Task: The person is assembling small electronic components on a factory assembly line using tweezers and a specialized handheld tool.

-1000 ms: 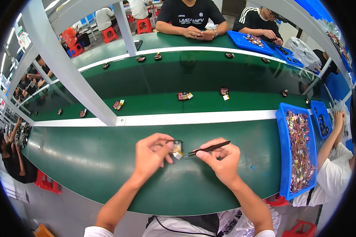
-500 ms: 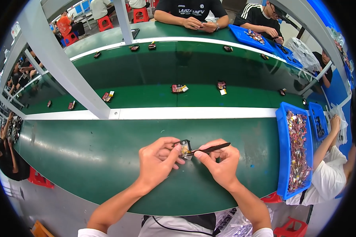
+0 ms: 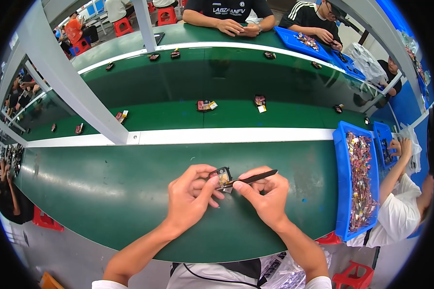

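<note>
My left hand (image 3: 190, 195) pinches a small black square part (image 3: 223, 176) with a gold-coloured inside, just above the green workbench (image 3: 101, 192). My right hand (image 3: 267, 197) grips black tweezers (image 3: 253, 178) like a pen. The tweezer tips touch the part's lower right edge. Both hands meet near the middle of the bench, close to its front edge.
A blue tray (image 3: 343, 192) full of small parts stands at my right, with a co-worker's arm (image 3: 395, 171) beyond it. Small assemblies (image 3: 206, 105) ride the green conveyor belt (image 3: 178, 86) behind a white rail (image 3: 226, 136). A grey post (image 3: 82, 91) slants at left. People sit across.
My hands have come closer together, and the tweezer tips now rest on the small part. The view has tipped slightly downward.
</note>
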Motion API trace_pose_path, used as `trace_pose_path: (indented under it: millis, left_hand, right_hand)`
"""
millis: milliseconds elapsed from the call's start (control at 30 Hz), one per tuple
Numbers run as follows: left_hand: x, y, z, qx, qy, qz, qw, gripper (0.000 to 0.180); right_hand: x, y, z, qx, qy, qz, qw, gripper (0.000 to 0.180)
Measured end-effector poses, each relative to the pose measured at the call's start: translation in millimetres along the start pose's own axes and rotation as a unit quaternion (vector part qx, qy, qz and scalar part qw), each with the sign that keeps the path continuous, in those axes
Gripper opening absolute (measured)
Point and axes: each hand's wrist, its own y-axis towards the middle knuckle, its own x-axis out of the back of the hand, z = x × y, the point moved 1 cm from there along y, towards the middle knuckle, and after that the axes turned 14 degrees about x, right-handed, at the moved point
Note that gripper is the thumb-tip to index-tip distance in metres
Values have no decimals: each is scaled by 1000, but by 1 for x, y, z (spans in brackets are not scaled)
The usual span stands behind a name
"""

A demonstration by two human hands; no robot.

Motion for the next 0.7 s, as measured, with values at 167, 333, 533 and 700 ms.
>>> trace_pose_path:
  millis: [167, 333, 533, 700]
  left_hand:
    - [-2, 0, 2, -4, 0, 6, 1000, 22]
    - [-4, 0, 4, -19, 9, -2, 1000, 23]
    - [-3, 2, 3, 18, -32, 33, 999, 26]
    - [4, 7, 2, 74, -82, 81, 991, 27]
  right_hand:
    - [2, 1, -1, -94, 85, -22, 992, 10]
    - [2, 3, 0, -100, 97, -20, 990, 9]
    - [8, 2, -2, -77, 77, -2, 994, 10]
    - [6, 2, 0, -40, 63, 8, 997, 11]
